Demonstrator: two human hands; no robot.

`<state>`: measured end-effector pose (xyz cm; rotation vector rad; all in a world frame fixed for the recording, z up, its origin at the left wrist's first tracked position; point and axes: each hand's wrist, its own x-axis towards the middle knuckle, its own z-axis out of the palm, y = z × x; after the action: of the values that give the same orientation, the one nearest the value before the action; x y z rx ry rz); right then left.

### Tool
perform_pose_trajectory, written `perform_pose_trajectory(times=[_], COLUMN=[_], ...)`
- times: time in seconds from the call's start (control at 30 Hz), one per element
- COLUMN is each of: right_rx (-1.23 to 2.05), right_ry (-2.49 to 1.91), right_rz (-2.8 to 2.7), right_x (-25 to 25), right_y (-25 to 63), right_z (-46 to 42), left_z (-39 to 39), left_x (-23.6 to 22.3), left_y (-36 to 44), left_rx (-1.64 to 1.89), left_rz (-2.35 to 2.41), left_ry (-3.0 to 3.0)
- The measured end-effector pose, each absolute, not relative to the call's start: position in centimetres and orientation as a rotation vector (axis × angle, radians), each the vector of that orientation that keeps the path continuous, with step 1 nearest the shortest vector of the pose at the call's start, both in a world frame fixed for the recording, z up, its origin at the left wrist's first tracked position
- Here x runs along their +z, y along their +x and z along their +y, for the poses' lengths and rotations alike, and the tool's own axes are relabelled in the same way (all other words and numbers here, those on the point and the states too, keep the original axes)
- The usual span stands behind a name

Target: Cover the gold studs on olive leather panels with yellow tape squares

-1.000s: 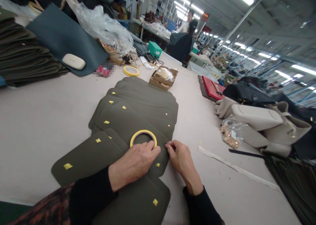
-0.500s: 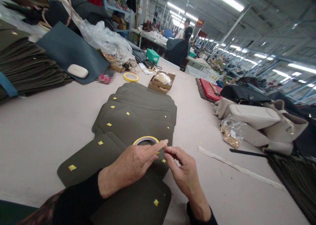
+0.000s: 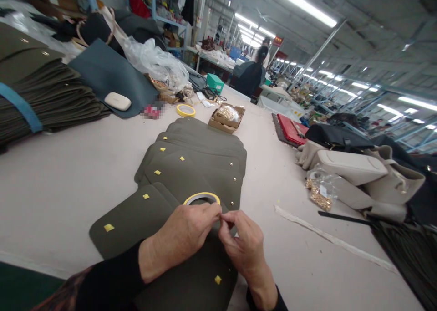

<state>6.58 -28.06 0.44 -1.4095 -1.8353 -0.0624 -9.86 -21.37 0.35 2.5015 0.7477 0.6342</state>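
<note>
Directly beneath pinching hands, olive panels; tape roll just beyond; what's pinched unclear.

The left hand, partly hiding a yellow tape roll, and the right hand were fingertip to fingertip above overlapping olive panels bearing yellow patches on a pale table.

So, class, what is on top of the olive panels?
The olive panels bear yellow patches and small metal studs. The left hand and right hand cover some surface; whether the tape roll rests there is hidden.
</note>
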Motion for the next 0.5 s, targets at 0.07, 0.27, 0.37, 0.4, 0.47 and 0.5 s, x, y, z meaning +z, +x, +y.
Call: perform_pose_trajectory(times=[0.07,0.27,0.37,0.4,0.47,0.5], right_rx=[0.008,0.817,0.926,0.931,0.919,0.911], right_ry=[-1.477,-1.629,-1.654,-1.668,-1.694,-1.709], right_rz=[-1.728,-1.001,-0.886,-0.903,-0.976,-1.022], right_x=[0.5,-0.2,-1.0,-1.3,-1.5,-1.6], right_y=[6.2,7.8,10.2,10.9,11.8,12.0], right_z=[-28.1,-27.0,-26.3,-26.1,-25.9,-25.8], left_z=[-21.4,-22.0,-21.8,-21.6,-21.2,-21.1], left_x=[0.5,1.1,0.2,-0.2,-1.0,-1.4], left_y=[-9.7,-8.8,-8.5,-8.5,-8.3,-8.3], left_rx=[0.678,0.931,0.803,0.713,0.534,0.468], left_rz=[0.769,0.641,0.733,0.791,0.868,0.882], left_ry=[2.570,2.672,2.739,2.772,2.822,2.837])
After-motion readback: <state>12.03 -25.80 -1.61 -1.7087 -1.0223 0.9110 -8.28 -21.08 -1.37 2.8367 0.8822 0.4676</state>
